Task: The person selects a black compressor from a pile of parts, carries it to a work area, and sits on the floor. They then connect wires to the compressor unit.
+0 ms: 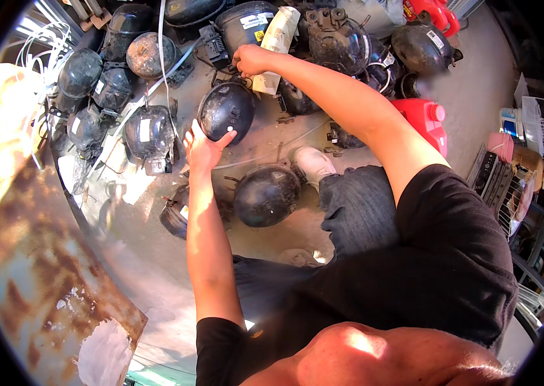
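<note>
My left hand is pressed against the near-left side of a black dome-shaped compressor, its thumb and fingers spread around the shell. Just beyond that shell's far edge, my right hand is closed, fingers curled downward; what they grip is hidden. Beside the right hand stands a long cream-coloured carton, tilted. Behind it is a larger black compressor with white and yellow labels. Closer to me, another dusty black compressor lies on the floor near my shoe.
Several more compressors crowd the far side and left, including a rusty one. A red plastic jug stands beneath my right arm. A rusty metal sheet fills the left. Pale tubing crosses the floor.
</note>
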Demonstrator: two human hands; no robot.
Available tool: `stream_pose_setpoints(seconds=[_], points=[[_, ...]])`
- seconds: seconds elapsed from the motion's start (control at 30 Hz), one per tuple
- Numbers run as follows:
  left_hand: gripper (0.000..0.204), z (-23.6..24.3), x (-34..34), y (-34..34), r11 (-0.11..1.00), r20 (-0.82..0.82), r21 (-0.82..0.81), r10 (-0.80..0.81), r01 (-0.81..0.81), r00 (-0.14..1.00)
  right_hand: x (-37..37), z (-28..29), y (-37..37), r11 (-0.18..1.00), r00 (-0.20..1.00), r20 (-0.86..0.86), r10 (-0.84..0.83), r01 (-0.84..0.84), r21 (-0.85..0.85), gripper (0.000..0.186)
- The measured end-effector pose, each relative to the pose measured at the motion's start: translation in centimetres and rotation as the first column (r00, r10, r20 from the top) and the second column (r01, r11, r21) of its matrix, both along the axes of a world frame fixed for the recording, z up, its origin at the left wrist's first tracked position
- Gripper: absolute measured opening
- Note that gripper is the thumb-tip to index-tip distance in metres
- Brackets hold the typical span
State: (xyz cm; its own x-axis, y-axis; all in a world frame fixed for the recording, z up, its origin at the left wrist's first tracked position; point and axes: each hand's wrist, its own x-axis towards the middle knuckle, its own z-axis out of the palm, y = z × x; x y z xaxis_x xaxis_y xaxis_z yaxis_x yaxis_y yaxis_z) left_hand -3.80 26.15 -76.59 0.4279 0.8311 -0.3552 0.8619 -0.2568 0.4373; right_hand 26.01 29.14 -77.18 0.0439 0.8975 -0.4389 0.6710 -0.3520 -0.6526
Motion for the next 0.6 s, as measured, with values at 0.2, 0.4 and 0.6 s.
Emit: stream_pose_setpoints(seconds=[0.2,0.4,0.6], points=[[0.120,-2.0,-1.1,3.3,0.988,0.083,-0.154,0.019,-0.006,0.996,0.8,1.4,-0.8,0.984,0.913,-0.367,-0.179,0.169,-0.061,0.034],[0.102,-4.6,-2.4,6.6,0.977,0.292,-0.207,0.004,0.059,0.957,1.4,3.1,-1.8,0.978,0.862,-0.467,-0.198,0.203,-0.041,0.037],[0.091,-5.7,-3.2,8.0,0.932,0.416,-0.354,0.081,0.079,0.906,-0.7,4.2,-3.4,0.981,0.813,-0.548,-0.196,0.157,-0.117,0.036]])
